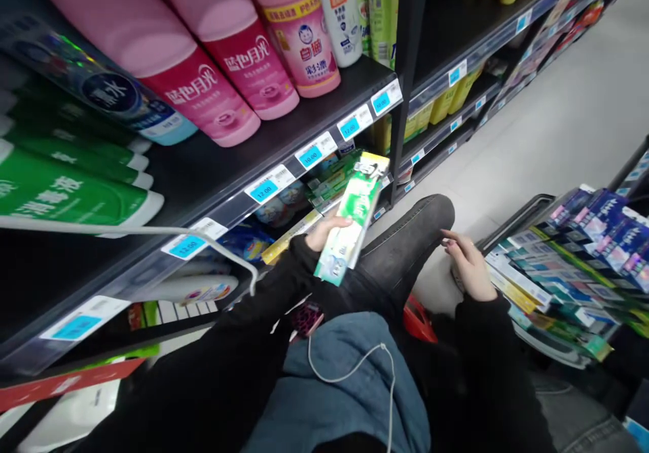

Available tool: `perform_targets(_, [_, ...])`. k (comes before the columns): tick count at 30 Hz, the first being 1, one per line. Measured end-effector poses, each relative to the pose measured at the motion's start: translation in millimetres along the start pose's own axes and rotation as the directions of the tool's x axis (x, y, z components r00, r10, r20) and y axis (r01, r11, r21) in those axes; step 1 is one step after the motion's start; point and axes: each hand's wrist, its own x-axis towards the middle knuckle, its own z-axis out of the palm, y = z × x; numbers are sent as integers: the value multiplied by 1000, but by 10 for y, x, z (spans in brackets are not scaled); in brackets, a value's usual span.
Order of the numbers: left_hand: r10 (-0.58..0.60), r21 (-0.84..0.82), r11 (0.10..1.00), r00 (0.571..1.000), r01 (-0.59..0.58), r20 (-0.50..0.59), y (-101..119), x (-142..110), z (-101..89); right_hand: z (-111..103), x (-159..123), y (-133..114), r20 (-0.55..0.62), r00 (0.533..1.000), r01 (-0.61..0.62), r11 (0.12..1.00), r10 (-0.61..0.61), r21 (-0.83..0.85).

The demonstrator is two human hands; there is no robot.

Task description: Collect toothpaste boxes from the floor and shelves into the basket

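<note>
My left hand [324, 231] is closed around the lower part of a long green and white toothpaste box [361, 197] with a yellow end. The box is tilted, its top pointing away from me, in front of the lower shelf. My right hand [469, 262] holds nothing. Its fingers are loosely stretched beside my bent knee [430, 220], close to the rim of a dark basket-like cart [537, 203]. Many boxes [572, 257], green, white and purple, are stacked in that cart. Similar green boxes [334, 179] lie on the lower shelf just beyond my left hand.
A dark shelf [284, 132] with price tags runs along my left. Pink bottles [203, 94], a white bottle [345, 20] and green bottles [86, 193] stand on it. A pale curved wire [193, 232] crosses in front. Pale floor [558, 101] stretches between shelves and cart.
</note>
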Motion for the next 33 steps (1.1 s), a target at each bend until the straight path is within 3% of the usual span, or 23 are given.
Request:
perform_targets(2, [51,386,922,993,-5,-110,51,-109,-373,-54,-54,457,-127,982,-140,990,141,19])
perform_targets(3, [47,595,802,987,55,-155,72,-178,-533,-70,-97,694,-193,955,-231,973,228,5])
perform_targets(5, [-11,866,456,974,206,-226,64,-329,-779,-96,-184,1120,-206,894,-417,907,398,-60])
perform_targets(7, [-110,927,186,945,324,-308,-31,-478,-929,-123,-241,1423,-141,863,-504,845,485,-180])
perform_targets(10, [-178,905,28,893,424,-413,-306,-626,-1027,-143,-264,1596,-103,847,-523,783,521,-338])
perform_targets(13, [-184,857,-9,842,515,-507,-643,-615,-1077,-98,-266,1569,-65,846,-503,752,529,-427])
perform_targets(16, [-187,830,17,817,558,-546,-959,-480,-1164,-9,-296,1527,8,852,-454,746,524,-488])
perform_targets(22, [-214,841,137,844,524,-492,-1392,-254,-1456,42,-360,1560,74,812,-420,669,578,-613])
perform_targets(26, [-192,864,147,871,481,-452,-1452,-227,-1517,3,-359,1601,65,790,-426,621,610,-658])
perform_targets(33, [-149,829,148,841,539,-521,-1324,-272,-1317,21,-361,1642,104,761,-405,595,640,-695])
